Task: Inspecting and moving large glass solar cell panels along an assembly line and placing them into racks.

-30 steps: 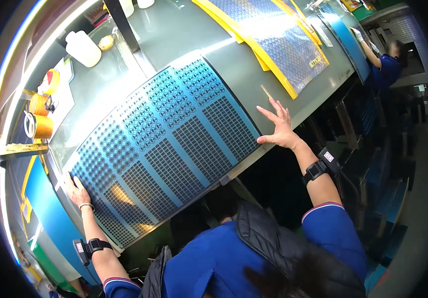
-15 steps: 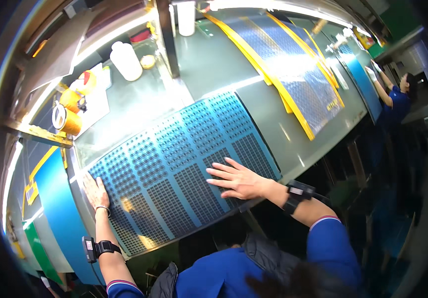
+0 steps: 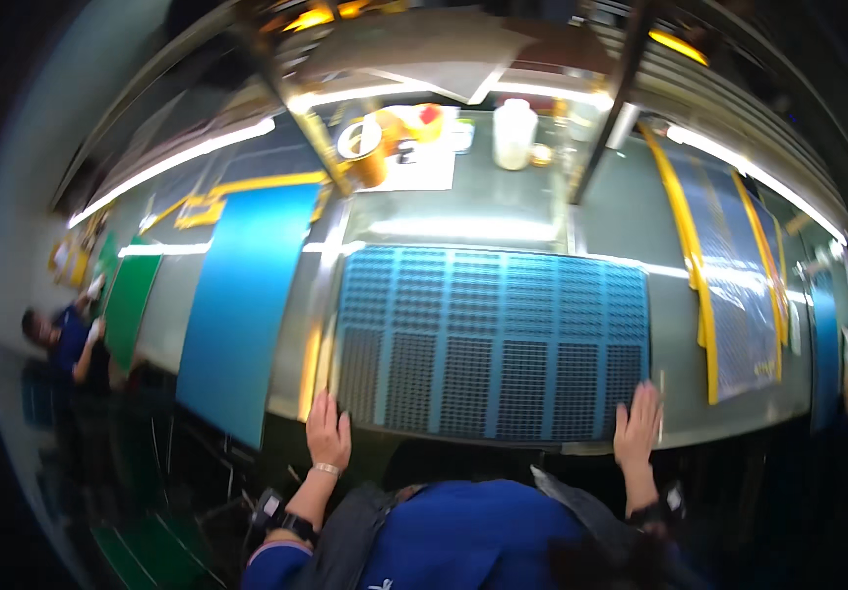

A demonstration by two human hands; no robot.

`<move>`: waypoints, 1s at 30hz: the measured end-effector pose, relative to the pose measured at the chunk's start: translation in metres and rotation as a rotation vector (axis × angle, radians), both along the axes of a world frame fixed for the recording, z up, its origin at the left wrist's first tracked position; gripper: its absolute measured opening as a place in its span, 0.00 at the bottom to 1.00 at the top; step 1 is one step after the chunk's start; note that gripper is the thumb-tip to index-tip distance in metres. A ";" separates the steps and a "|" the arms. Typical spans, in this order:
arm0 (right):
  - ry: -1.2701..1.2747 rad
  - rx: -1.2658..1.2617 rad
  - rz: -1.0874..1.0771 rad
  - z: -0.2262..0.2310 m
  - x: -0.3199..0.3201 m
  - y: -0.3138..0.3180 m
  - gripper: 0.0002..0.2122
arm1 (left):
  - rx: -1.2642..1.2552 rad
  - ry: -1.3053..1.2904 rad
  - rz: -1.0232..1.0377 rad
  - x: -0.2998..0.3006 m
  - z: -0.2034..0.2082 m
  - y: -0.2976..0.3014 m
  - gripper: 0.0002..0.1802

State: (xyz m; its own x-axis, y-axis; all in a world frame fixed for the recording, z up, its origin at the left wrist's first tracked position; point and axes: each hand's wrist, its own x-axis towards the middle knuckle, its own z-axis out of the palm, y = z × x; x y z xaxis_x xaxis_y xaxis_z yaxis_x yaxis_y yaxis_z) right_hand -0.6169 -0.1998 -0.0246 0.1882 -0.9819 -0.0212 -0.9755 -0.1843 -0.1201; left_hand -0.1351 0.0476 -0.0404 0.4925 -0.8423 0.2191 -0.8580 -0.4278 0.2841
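A wide blue panel (image 3: pixel 495 346) patterned with a grid of dark holes lies on the grey-green worktable (image 3: pixel 444 208) in front of me. My left hand (image 3: pixel 329 435) is at its near left corner with the fingers stretched out; whether it touches the panel I cannot tell. At the near right corner, my right hand (image 3: pixel 637 425) lies open along the panel's edge, fingers pointing away from me. Neither hand grips anything. The picture is slightly blurred.
A plain blue sheet (image 3: pixel 252 305) lies to the left, overhanging the table. Yellow-edged, film-covered frames (image 3: pixel 734 275) lie on the right. Behind are a white bottle (image 3: pixel 514 135), orange tape rolls (image 3: pixel 370 167) and a metal post (image 3: pixel 609 108). A person (image 3: pixel 68 339) works at far left.
My view has swung left and levelled out. My right hand has moved from the panel's surface to its right edge; my left has come from the left edge to the near left corner.
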 end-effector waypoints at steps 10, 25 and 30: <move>-0.461 0.078 0.579 0.026 0.076 0.031 0.33 | 0.240 0.356 0.494 0.077 0.000 -0.063 0.21; -0.119 -0.106 0.723 -0.009 0.115 0.073 0.36 | 0.141 0.574 0.403 0.017 -0.017 -0.021 0.18; -0.183 -0.138 0.741 0.000 0.109 0.071 0.29 | 0.061 1.265 0.238 0.015 0.022 -0.010 0.17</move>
State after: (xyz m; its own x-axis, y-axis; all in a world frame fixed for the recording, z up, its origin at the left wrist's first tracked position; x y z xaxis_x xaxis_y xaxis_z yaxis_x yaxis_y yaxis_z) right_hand -0.5083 -0.1293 -0.0244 0.7858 -0.5895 0.1869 -0.5583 -0.8063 -0.1955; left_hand -0.1196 0.0372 -0.0180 0.4672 -0.6975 -0.5434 0.0909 -0.5734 0.8142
